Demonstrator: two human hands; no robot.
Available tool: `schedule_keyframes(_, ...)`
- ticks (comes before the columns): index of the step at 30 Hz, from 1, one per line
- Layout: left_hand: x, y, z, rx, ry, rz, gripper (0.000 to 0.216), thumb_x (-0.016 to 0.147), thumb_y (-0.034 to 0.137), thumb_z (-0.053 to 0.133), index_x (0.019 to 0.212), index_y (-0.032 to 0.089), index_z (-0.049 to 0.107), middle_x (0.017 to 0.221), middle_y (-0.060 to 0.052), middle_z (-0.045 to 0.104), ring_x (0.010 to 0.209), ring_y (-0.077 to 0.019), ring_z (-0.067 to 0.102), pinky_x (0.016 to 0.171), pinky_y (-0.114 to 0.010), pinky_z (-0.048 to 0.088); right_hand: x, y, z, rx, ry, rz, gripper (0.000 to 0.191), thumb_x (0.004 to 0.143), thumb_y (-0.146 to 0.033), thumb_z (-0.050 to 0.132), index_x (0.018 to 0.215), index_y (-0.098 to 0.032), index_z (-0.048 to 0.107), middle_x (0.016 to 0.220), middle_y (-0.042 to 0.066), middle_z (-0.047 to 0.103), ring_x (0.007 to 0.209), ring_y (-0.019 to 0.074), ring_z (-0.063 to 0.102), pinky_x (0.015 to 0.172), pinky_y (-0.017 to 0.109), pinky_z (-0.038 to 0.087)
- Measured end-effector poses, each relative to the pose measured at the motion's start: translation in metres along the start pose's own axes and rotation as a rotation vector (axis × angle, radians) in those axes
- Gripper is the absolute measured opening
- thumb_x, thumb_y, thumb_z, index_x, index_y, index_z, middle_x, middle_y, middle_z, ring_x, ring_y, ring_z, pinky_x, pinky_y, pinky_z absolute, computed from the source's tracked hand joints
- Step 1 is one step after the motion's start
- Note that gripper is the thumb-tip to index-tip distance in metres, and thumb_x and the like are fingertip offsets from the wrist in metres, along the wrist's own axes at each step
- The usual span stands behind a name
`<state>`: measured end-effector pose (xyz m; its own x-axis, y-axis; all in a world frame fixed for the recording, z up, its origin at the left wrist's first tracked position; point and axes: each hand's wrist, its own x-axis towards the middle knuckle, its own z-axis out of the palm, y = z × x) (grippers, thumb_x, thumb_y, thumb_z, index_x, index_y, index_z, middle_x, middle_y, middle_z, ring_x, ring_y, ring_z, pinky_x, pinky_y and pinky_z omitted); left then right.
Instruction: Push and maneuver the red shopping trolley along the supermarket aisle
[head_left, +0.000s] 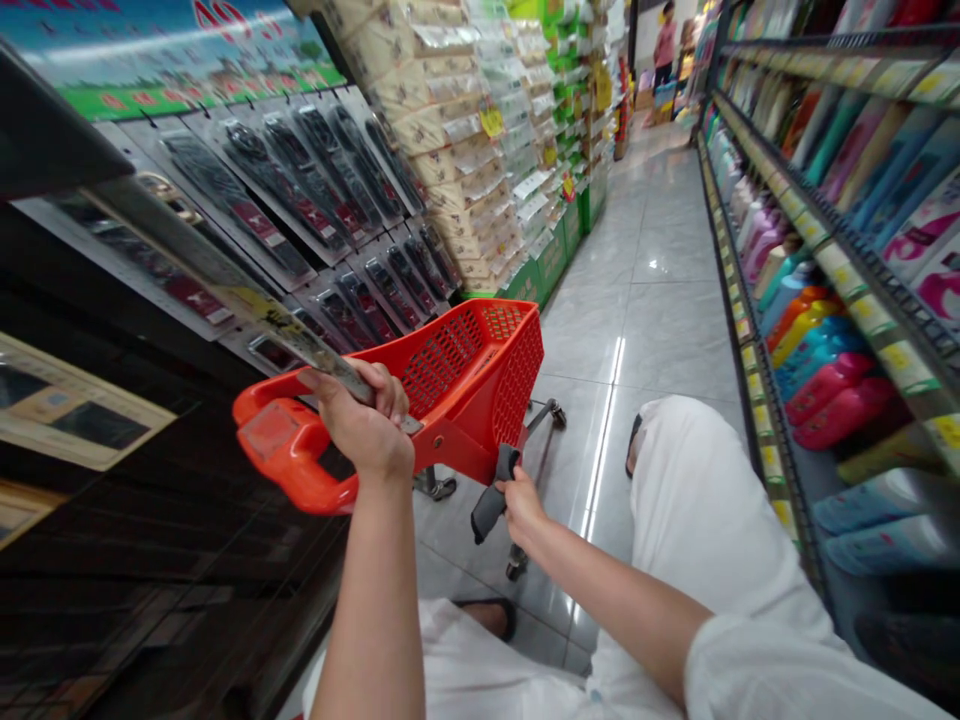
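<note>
My left hand (367, 415) is wrapped round a worn, pale metal pole (262, 310) with a yellowish label. From my fist the pole slants up and left to a broad dark grey part (56, 130), cut off by the picture's edge. My right hand (523, 505) pinches a dark grey, bent strip (491, 508), perhaps cloth; its exact kind is not plain. The strip lies in front of the lower side of a red plastic shopping cart (457, 430). My left hand is above the cart's side, near its handle; whether it touches is unclear.
Shelves of colourful bottles (832, 390) line the right side. On the left hang packaged dark goods (277, 180), with stacked cartons (465, 180) beyond. A grey tiled floor (652, 240) runs down the aisle; a person (664, 45) stands at its far end.
</note>
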<state>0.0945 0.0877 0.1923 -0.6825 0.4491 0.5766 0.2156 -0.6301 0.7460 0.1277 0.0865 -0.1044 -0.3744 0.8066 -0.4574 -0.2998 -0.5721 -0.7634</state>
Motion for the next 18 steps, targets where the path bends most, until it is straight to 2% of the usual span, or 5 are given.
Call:
schedule_keyframes(5, 0.002, -0.003, 0.004, 0.013, 0.031, -0.014, 0.067, 0.064, 0.088, 0.045, 0.056, 0.021, 0.043, 0.041, 0.008, 0.023, 0.031, -0.0048, 0.018, 0.034, -0.024, 0.01, -0.049, -0.054, 0.023, -0.006, -0.178, -0.232, 0.034, 0.072, -0.023, 0.059, 0.104, -0.019, 0.067, 0.082, -0.002, 0.07, 0.077, 0.019, 0.064, 0.071, 0.029, 0.053)
schedule_keyframes(9, 0.002, -0.004, 0.007, 0.004, 0.015, -0.025, 0.063, 0.071, 0.081, 0.053, 0.055, 0.021, 0.044, 0.04, 0.009, 0.025, 0.031, -0.0048, 0.019, 0.033, -0.022, 0.012, -0.073, -0.099, 0.03, -0.125, -0.325, -0.515, 0.044, 0.079, -0.016, 0.054, 0.12, -0.021, 0.067, 0.113, 0.002, 0.072, 0.11, 0.0241, 0.064, 0.1, 0.042, 0.05)
schedule_keyframes(13, 0.001, -0.003, 0.007, 0.013, 0.028, -0.013, 0.062, 0.073, 0.08, 0.053, 0.056, 0.021, 0.044, 0.04, 0.01, 0.025, 0.031, -0.0045, 0.019, 0.033, -0.021, 0.014, -0.069, -0.098, 0.024, -0.375, -0.362, -0.922, 0.075, 0.077, 0.0, 0.04, 0.145, -0.031, 0.046, 0.155, -0.002, 0.04, 0.146, 0.0209, 0.033, 0.121, 0.047, 0.027)
schedule_keyframes(15, 0.001, -0.002, 0.006, 0.018, 0.029, -0.012, 0.062, 0.072, 0.081, 0.052, 0.056, 0.021, 0.044, 0.04, 0.01, 0.025, 0.031, -0.0044, 0.019, 0.033, -0.021, 0.015, -0.065, -0.084, 0.02, -0.506, -0.376, -1.022, 0.088, 0.073, 0.007, 0.035, 0.15, -0.035, 0.034, 0.161, -0.005, 0.023, 0.15, 0.0197, 0.021, 0.123, 0.048, 0.022)
schedule_keyframes(18, 0.0, 0.0, 0.004, 0.024, 0.018, -0.013, 0.062, 0.073, 0.08, 0.052, 0.057, 0.021, 0.044, 0.041, 0.009, 0.026, 0.031, -0.0048, 0.019, 0.033, -0.021, 0.014, -0.065, -0.073, 0.023, -0.555, -0.398, -1.073, 0.093, 0.073, 0.009, 0.032, 0.153, -0.037, 0.024, 0.163, -0.007, 0.012, 0.15, 0.0198, 0.014, 0.122, 0.047, 0.022)
